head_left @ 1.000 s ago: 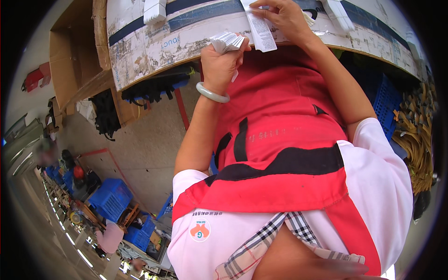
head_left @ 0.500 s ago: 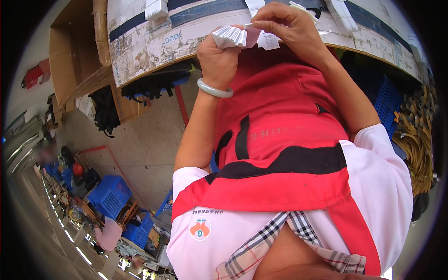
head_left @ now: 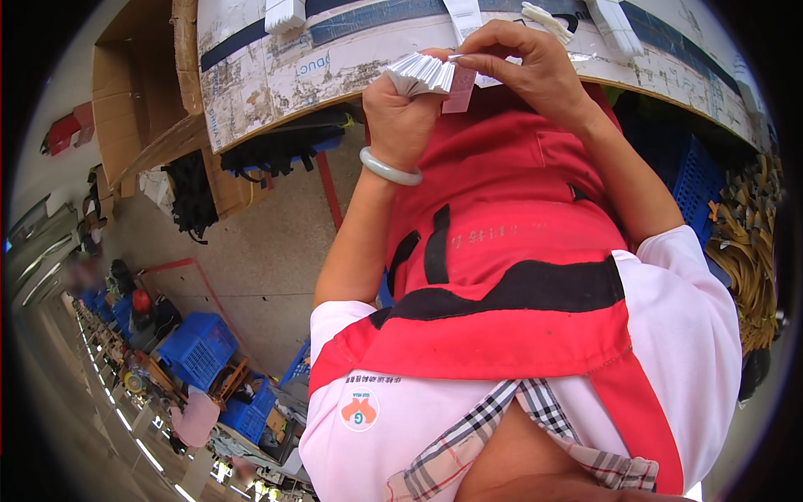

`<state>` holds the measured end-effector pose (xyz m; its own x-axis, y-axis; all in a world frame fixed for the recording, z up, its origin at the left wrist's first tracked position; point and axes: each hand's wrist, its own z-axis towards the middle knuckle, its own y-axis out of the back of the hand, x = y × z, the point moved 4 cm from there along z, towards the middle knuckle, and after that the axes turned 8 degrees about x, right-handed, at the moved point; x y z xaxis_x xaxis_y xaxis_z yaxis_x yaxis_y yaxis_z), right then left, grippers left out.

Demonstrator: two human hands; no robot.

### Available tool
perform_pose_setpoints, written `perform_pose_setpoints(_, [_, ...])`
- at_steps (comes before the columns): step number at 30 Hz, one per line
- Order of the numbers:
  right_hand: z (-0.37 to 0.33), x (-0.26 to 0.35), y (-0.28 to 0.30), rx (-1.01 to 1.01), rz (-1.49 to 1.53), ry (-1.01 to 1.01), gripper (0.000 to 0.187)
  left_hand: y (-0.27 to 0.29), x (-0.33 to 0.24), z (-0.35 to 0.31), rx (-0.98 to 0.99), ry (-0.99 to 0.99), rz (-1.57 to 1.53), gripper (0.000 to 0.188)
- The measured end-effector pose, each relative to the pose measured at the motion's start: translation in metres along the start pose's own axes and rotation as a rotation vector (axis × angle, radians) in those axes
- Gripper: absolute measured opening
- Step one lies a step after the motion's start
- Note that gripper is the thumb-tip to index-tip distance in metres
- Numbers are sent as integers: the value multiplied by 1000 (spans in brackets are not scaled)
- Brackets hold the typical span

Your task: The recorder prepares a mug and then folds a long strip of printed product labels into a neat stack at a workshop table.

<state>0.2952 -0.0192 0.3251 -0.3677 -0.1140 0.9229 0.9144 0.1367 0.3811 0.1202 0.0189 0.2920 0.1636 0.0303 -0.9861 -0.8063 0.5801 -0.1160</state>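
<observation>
Left hand [head_left: 400,113] is fisted round a fanned stack of white paper tags [head_left: 425,74] up at the worn cardboard-topped table [head_left: 251,75]; right hand [head_left: 527,71] pinches one pink slip [head_left: 459,90]. I'd peel slowly, one at a time.

A worn cardboard-covered table [head_left: 276,84] carries white paper strips [head_left: 284,12].

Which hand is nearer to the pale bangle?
Left. The bangle sits on the left wrist, just below the left hand gripping the stack of paper tags. The right hand is farther, beyond the tags.
</observation>
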Motion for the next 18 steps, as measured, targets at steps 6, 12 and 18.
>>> perform_pose_setpoints(6, [0,0,-3,61,134,-45,19,1,4,-1,-14,23,-76,21])
perform_pose_setpoints(12, [-2,-9,-2,107,193,-121,18,3,6,-1,6,-2,-71,16])
perform_pose_setpoints(18, [-3,-12,-5,73,202,-63,18,0,5,-4,-21,-1,-70,17])
